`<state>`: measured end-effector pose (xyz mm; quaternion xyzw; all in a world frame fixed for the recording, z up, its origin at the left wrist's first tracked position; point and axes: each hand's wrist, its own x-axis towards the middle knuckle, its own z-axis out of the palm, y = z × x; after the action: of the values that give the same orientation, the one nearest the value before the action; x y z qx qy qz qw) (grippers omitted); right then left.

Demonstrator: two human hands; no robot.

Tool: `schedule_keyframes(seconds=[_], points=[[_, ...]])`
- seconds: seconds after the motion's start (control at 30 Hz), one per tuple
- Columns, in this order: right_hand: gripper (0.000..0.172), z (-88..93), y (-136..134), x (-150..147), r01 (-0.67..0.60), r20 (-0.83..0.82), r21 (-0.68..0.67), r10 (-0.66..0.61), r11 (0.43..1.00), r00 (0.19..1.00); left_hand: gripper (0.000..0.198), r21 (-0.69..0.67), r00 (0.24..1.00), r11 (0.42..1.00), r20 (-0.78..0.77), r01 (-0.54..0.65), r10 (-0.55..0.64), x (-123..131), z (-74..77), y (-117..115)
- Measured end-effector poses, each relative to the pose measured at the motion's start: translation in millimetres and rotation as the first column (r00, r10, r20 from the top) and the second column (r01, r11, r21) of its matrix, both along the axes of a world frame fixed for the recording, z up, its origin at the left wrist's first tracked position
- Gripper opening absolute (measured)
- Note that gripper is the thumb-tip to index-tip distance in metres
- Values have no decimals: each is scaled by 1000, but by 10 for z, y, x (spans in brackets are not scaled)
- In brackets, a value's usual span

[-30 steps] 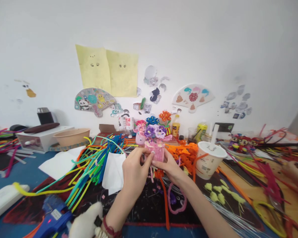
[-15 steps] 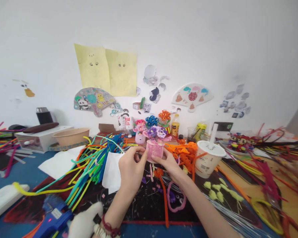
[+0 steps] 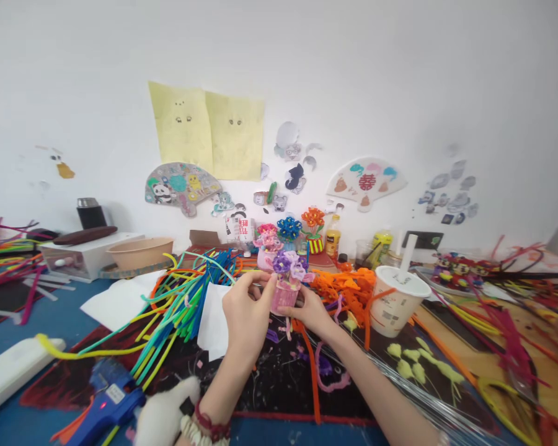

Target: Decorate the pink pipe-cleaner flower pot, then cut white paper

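Between my two hands is a small pink flowerpot [image 3: 284, 298] made of fuzzy pipe cleaners, with purple and lilac flowers [image 3: 291, 265] on top. My left hand [image 3: 247, 310] grips its left side, thumb against the pot. From the right, my right hand [image 3: 312, 310] closes its fingers and thumb on the lower part. Pink and pale strands hang below the pot. Underneath lies a dark mat [image 3: 279, 378] with scraps and a pink pipe-cleaner loop [image 3: 335, 385]. Behind the pot stand similar craft flowers, blue [image 3: 289, 228] and orange [image 3: 313, 218].
A blue hot glue gun [image 3: 109, 396] lies front left beside a white plush-like object [image 3: 167, 412]. Bundled pipe cleaners [image 3: 186, 316] spread to the left. On the right are orange pipe cleaners [image 3: 348, 288], a paper cup [image 3: 397, 303] with a straw, metal wires [image 3: 400, 384] and yellow-handled scissors [image 3: 502, 402].
The pot has tipped more upright, so its purple flowers now show above the rim toward me. My fingers have shifted slightly, and the whole view has moved a little.
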<state>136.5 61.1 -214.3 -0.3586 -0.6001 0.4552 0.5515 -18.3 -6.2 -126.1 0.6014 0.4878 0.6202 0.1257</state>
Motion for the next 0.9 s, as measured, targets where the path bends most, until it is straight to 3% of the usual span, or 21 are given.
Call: schedule_keyframes(seconds=[0.23,0.4,0.63,0.73,0.8,0.83,0.9], points=[[63,14,-41,-22,16,125,52,-22,999,992,19,12,999,999,36,30,-30,-9,-8,10],[58,50,-71,-28,109,193,94,-126,990,973,22,46,999,999,42,-6,4,-15,-11,2],[60,152,-132,55,170,213,98,-188,980,959,15,215,998,975,-34,-49,58,-16,22,-58],[49,312,-232,232,219,203,79,-230,973,952,6,352,988,936,-134,-25,77,-17,30,-108],[20,462,-335,337,183,206,51,-189,982,960,4,457,971,889,-214,1,109,-14,17,-134],[17,541,-396,368,134,214,29,-137,991,967,5,510,957,860,-257,18,133,-10,6,-141],[34,686,-518,371,7,212,-20,-3,1000,977,10,600,918,797,-351,70,184,-3,-24,-138]])
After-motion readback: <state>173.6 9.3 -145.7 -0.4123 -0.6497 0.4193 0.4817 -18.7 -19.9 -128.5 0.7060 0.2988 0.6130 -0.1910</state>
